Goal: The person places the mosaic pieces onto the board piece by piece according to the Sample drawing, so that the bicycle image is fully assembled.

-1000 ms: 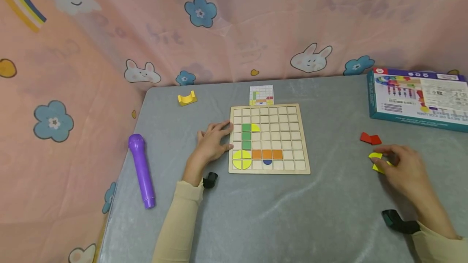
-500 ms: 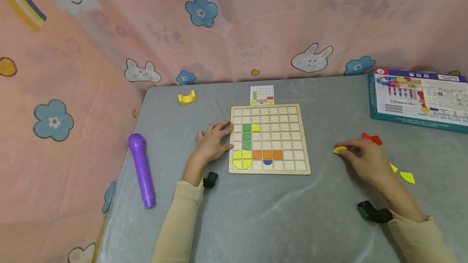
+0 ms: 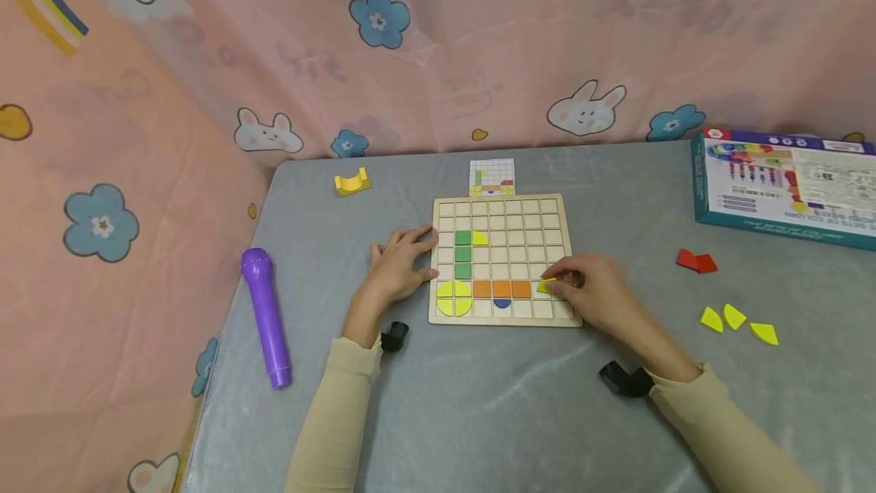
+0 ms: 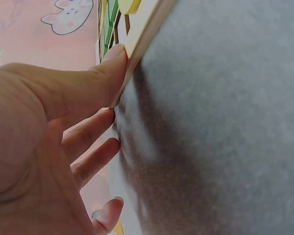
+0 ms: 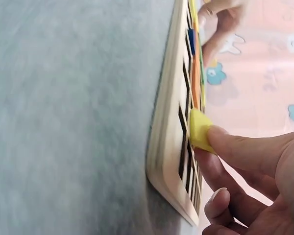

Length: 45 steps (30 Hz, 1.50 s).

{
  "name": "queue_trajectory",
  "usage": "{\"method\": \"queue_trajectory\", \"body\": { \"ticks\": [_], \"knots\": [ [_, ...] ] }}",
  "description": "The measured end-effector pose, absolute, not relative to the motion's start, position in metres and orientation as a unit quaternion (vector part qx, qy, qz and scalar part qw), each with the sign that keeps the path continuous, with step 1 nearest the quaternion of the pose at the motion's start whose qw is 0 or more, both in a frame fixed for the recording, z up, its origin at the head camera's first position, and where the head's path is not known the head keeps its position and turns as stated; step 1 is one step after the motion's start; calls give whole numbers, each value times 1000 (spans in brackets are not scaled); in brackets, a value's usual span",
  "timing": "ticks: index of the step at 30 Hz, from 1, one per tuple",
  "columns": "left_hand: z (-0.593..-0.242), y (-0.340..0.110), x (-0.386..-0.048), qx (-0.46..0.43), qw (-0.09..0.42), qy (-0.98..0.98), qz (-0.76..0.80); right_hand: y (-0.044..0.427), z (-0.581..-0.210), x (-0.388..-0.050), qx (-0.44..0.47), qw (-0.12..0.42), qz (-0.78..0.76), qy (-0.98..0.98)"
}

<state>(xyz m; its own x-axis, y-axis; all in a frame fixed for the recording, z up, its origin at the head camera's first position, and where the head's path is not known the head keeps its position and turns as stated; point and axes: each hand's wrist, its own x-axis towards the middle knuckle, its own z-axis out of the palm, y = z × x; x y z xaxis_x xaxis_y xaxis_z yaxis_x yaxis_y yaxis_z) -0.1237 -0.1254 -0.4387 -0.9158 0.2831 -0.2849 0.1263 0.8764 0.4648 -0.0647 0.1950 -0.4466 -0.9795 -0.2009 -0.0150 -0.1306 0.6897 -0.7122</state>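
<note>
Right hand (image 3: 598, 294) pinches yellow tile (image 5: 201, 129) by near-right corner of grid board (image 3: 515, 236); left hand (image 3: 395, 268), grip released, touches left edge.

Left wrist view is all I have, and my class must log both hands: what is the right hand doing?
Observer: The right hand pinches a yellow piece at the board.
Operator: Are any loose yellow pieces lying on the table?
Observer: Yes, three more yellow pieces lie on the table, to the right of the board.
Operator: And what is at the board's far edge?
Observer: A small printed card with a coloured grid.
</note>
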Motion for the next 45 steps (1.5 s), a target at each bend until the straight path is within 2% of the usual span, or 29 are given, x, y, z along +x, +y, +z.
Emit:
{"method": "queue_trajectory", "body": {
  "ticks": [10,15,20,26,33,36,45],
  "knots": [
    [-440,-126,-125,104,175,954,221,189,-452,-68,-105,45,-367,923],
    [-440,-127,-124,103,174,954,223,185,-452,-65,-83,19,-345,935],
    [-440,-127,-124,103,175,954,219,194,-453,-55,-53,17,-338,940],
    [-441,-126,-125,111,178,953,217,239,-460,-34,10,15,-303,953],
    [-440,-125,-125,110,173,954,218,315,-458,-14,76,67,-274,956],
    [-440,-125,-125,110,174,953,220,340,-458,-7,87,65,-271,957],
    [-440,-125,-124,108,168,953,228,360,-464,0,139,65,-246,957]
  ]
}}
